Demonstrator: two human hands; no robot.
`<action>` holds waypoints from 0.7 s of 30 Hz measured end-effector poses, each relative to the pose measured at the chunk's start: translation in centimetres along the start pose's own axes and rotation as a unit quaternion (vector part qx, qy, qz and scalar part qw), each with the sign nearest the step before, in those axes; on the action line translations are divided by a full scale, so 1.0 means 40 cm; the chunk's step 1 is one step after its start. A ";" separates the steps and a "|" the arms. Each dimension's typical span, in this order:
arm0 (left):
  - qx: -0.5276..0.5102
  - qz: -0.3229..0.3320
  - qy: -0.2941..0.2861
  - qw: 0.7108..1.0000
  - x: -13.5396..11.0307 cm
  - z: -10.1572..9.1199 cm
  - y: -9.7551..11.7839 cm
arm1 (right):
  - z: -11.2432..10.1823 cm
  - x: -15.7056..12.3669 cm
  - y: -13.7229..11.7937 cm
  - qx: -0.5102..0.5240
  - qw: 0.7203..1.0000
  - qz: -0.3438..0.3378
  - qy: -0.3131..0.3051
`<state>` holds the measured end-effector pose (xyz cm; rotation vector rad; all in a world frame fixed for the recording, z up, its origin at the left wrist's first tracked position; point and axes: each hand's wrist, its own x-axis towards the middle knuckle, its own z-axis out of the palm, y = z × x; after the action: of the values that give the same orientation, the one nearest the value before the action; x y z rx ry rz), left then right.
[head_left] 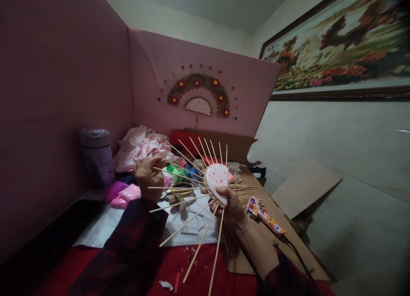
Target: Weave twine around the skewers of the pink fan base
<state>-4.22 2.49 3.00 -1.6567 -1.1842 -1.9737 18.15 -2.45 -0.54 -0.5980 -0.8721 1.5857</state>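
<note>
My right hand (231,207) grips a small round piece covered in white dotted fabric (217,177), from which several thin wooden sticks (188,222) radiate outward like spokes. My left hand (147,176) is raised to the left of it, fingers pinched on the outer end of one stick (165,172). Both sleeves are dark red plaid. A finished fan-shaped piece (198,95) with sticks, woven bands and small flowers hangs on the pink board behind.
A purple lidded cup (97,156) stands at the left by the pink cardboard wall (57,99). Pink dotted cloth (141,145), pink packets (123,193), coloured bits, a patterned fabric strip (264,215), loose sticks and cardboard sheets (303,188) lie around.
</note>
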 end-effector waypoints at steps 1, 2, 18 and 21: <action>0.012 0.015 -0.001 1.000 0.003 -0.002 -0.003 | 0.002 -0.001 -0.001 -0.001 1.000 0.000 0.001; 0.023 0.029 0.003 0.999 0.005 -0.003 -0.005 | 0.003 -0.002 -0.001 -0.002 1.000 0.001 0.001; -0.155 -0.018 -0.263 0.952 0.079 -0.041 -0.016 | -0.055 -0.004 -0.089 -0.028 0.999 0.023 0.015; -0.231 -0.156 -0.330 0.902 0.085 -0.056 -0.013 | -0.060 -0.010 -0.098 -0.036 0.999 0.024 0.021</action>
<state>-7.05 2.03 5.93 -2.6843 -1.3201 -2.0488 22.45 -2.12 1.15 -0.7069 -0.8922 1.5842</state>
